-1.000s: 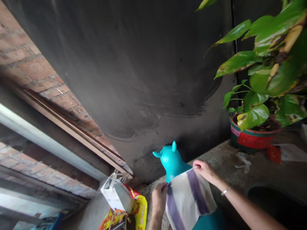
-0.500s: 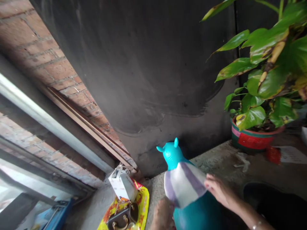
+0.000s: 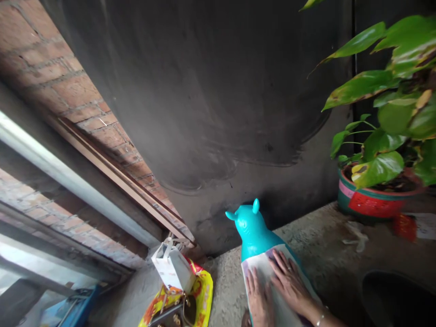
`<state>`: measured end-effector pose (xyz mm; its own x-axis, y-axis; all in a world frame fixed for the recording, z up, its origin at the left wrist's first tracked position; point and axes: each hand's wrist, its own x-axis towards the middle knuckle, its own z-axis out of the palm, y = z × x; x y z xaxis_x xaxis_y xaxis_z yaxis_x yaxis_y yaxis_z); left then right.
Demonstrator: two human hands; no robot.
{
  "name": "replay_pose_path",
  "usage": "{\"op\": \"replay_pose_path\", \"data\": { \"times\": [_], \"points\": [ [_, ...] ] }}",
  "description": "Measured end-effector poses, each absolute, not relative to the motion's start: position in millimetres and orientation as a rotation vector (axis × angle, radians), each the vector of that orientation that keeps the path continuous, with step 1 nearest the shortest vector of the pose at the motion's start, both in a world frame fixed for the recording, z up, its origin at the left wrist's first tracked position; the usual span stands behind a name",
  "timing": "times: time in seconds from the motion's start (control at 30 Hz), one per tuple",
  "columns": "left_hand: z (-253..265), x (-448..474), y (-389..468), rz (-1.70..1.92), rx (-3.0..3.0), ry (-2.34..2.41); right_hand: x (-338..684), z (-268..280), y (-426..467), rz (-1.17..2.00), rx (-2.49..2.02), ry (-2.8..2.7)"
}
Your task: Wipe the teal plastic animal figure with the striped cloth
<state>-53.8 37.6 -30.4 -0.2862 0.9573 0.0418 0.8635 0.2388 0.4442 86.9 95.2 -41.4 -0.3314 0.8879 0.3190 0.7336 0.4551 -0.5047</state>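
A turquoise inflatable animal toy (image 3: 252, 230) with two small ears stands on the concrete floor, facing the dark wall. Over its back lies a white and purple striped cloth (image 3: 257, 261), spread flat. My left hand (image 3: 259, 295) rests on the cloth's left side, fingers stretched out. On its right side my right hand (image 3: 289, 279) lies flat with fingers spread, a ring on one finger and a bracelet at the wrist. The toy's lower body and the cloth's near end are hidden by my hands and the frame edge.
To the left, a white paper bag (image 3: 172, 268) and a brown handbag (image 3: 180, 313) sit on a yellow and red plastic sack (image 3: 206, 284). A potted plant (image 3: 374, 200) stands at the right. A dark round container (image 3: 395, 295) is at lower right.
The cloth, held up at its edges before, now lies flat further back on the toy. Both hands have let go of its edges and press on top. The view has shifted slightly left.
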Motion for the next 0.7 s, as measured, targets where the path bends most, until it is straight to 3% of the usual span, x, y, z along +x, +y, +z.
{"op": "replay_pose_path", "data": {
  "times": [0.13,0.4,0.7],
  "points": [
    [-45,-42,33,0.515,1.712,2.335,94,-61,85,0.162,-1.403,-2.113],
    [-10,-39,35,0.379,1.596,2.267,106,-45,93,0.31,-1.462,-2.325],
    [-47,-38,-14,0.406,1.618,2.234,114,-72,7,-0.005,-1.426,-2.112]
  ]
}}
